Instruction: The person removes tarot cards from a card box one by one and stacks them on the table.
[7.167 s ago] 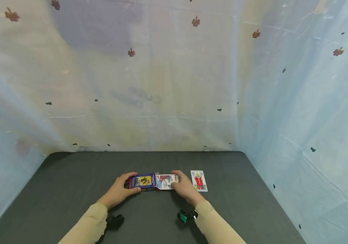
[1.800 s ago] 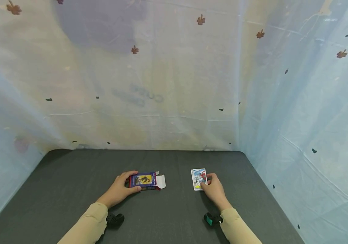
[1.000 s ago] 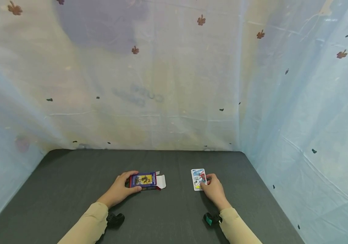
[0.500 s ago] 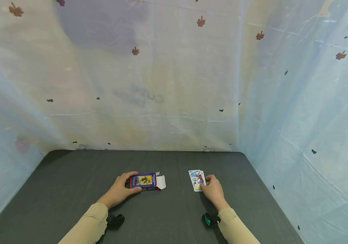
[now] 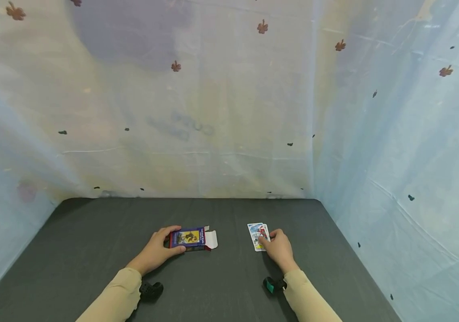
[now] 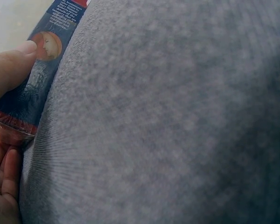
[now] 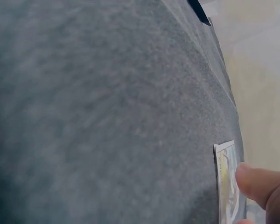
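My left hand grips a blue card box lying on the table, with the thumb on its near long side and fingers round the far side. The box's white end flap stands open to the right. In the left wrist view, its side panel shows print and a moon face. Further right, two illustrated cards lie face up, the upper one fanned slightly left over the other. My right hand holds them at their right edge, thumb over the top card's face and fingertips at the edge.
A dark grey cloth-covered table lies under everything. Pale translucent sheeting with leaf shapes hangs behind it and along both sides. A dark wrist strap sits at the right wrist, another strap at the left.
Earlier, my right hand drew a card out of the box and brought it onto the card at right. Lately the top card has turned slightly left; my thumb lies further over it. Left hand unchanged.
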Tool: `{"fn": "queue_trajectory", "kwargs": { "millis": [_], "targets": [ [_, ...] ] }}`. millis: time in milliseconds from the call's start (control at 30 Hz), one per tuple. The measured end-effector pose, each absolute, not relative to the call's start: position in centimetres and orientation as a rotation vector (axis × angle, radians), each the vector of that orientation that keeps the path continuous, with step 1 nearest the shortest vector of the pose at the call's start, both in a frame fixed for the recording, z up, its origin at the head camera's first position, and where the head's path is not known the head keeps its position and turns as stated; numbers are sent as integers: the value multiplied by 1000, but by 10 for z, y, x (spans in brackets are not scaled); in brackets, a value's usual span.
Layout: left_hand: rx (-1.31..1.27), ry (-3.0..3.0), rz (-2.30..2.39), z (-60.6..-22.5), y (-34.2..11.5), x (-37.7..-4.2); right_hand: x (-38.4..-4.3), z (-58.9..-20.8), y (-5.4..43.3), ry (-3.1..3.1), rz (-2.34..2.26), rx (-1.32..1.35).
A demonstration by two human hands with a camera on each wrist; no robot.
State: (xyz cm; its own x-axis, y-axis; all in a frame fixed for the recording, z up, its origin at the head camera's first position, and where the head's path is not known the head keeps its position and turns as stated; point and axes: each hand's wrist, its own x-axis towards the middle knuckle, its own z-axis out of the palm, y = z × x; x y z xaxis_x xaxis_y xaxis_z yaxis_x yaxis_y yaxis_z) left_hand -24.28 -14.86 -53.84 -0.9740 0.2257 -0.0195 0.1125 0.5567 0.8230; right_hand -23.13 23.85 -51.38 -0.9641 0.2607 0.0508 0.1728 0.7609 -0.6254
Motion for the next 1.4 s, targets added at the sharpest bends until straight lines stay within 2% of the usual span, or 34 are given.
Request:
{"fn": "queue_trajectory", "kwargs": {
  "millis": [533, 1400],
  "targets": [
    [328, 2682, 1407, -540, -146, -244, -234, -514, 239, -2843, 942, -476],
    [295, 2670, 1396, -541, -147, -244, -233, -520, 250, -2788, 990, -403]
  ]
}}
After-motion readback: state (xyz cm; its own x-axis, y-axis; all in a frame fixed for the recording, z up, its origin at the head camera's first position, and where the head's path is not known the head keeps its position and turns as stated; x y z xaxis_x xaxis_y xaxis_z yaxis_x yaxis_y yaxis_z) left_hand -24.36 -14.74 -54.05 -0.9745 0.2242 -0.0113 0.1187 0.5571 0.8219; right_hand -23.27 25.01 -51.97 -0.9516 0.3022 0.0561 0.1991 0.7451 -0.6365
